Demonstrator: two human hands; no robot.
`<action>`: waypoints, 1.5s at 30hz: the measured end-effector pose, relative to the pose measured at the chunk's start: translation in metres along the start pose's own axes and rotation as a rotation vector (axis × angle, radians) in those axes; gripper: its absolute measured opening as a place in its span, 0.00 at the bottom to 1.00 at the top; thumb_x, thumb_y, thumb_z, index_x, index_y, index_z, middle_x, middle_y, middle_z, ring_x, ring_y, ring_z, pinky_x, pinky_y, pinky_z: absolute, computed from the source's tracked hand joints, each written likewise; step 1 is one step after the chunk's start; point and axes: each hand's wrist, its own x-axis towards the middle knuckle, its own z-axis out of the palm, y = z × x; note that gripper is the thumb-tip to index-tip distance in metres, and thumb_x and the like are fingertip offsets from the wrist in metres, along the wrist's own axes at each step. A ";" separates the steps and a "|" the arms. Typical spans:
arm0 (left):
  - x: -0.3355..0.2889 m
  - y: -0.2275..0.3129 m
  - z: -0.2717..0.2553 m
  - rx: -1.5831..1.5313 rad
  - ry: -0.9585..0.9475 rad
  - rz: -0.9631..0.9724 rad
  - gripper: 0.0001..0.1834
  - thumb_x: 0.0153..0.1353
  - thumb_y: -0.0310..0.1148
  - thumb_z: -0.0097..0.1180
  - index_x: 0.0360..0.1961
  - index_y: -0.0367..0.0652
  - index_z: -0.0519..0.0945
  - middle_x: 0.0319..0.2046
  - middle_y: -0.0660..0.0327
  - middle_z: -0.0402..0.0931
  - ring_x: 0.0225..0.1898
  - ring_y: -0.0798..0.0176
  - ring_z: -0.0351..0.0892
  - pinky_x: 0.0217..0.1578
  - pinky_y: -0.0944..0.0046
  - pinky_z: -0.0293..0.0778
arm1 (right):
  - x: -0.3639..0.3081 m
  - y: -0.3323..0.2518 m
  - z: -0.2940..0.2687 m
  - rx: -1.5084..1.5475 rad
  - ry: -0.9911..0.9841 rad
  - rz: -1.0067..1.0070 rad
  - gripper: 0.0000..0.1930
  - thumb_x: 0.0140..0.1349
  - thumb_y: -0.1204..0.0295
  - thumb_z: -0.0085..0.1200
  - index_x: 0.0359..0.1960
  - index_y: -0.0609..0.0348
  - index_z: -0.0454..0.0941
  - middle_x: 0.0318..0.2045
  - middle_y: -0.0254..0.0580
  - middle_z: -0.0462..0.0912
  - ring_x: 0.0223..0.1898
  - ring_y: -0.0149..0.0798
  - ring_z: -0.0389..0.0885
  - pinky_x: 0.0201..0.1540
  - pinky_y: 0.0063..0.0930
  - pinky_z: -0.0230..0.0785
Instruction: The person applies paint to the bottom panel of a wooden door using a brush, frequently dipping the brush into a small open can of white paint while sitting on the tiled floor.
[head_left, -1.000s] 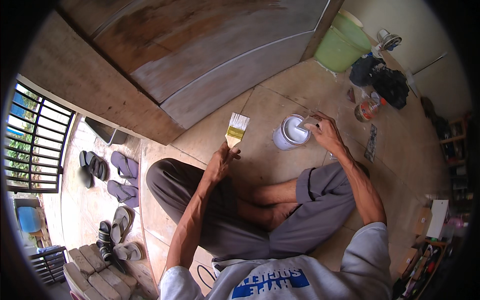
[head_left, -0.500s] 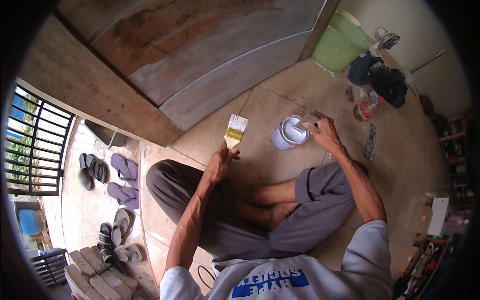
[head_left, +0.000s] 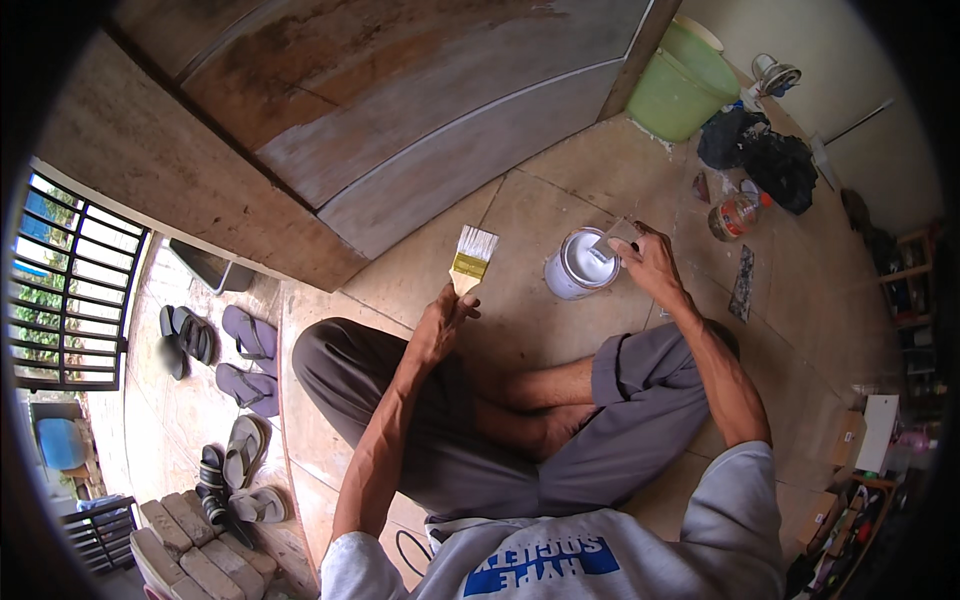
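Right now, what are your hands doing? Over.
Left hand grips paintbrush, bristles up. Right hand holds a flat tool at the white paint can lid. Floor between them bare.

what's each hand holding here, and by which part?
Left hand grips the paintbrush by its handle, bristles pointing away. Right hand rests at the far rim of the white paint can, pinching something small there; what it is cannot be told.
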 end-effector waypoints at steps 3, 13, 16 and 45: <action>0.000 -0.003 0.000 -0.011 0.009 -0.002 0.24 0.74 0.45 0.45 0.59 0.35 0.68 0.43 0.51 0.80 0.44 0.58 0.82 0.49 0.57 0.73 | 0.000 -0.009 -0.009 0.102 -0.075 0.206 0.25 0.62 0.60 0.62 0.17 0.73 0.74 0.13 0.56 0.68 0.16 0.42 0.66 0.26 0.41 0.63; 0.001 -0.002 -0.001 0.000 0.001 0.001 0.24 0.75 0.46 0.44 0.60 0.36 0.68 0.43 0.52 0.80 0.44 0.58 0.82 0.49 0.58 0.72 | -0.002 -0.007 -0.007 0.050 -0.050 0.176 0.23 0.62 0.61 0.61 0.18 0.73 0.76 0.15 0.56 0.75 0.17 0.41 0.72 0.26 0.40 0.66; 0.000 0.000 0.000 0.002 0.001 -0.004 0.24 0.75 0.46 0.44 0.60 0.35 0.68 0.43 0.52 0.80 0.44 0.59 0.82 0.49 0.58 0.72 | -0.003 -0.001 -0.002 0.117 -0.025 0.172 0.24 0.61 0.62 0.62 0.18 0.73 0.76 0.14 0.54 0.75 0.16 0.40 0.72 0.26 0.40 0.65; 0.000 0.000 -0.001 0.011 -0.008 0.003 0.29 0.73 0.53 0.44 0.56 0.35 0.70 0.46 0.52 0.80 0.47 0.59 0.81 0.49 0.59 0.73 | -0.003 0.013 0.010 0.159 0.016 0.181 0.23 0.62 0.61 0.61 0.15 0.69 0.77 0.11 0.46 0.70 0.16 0.40 0.69 0.26 0.37 0.63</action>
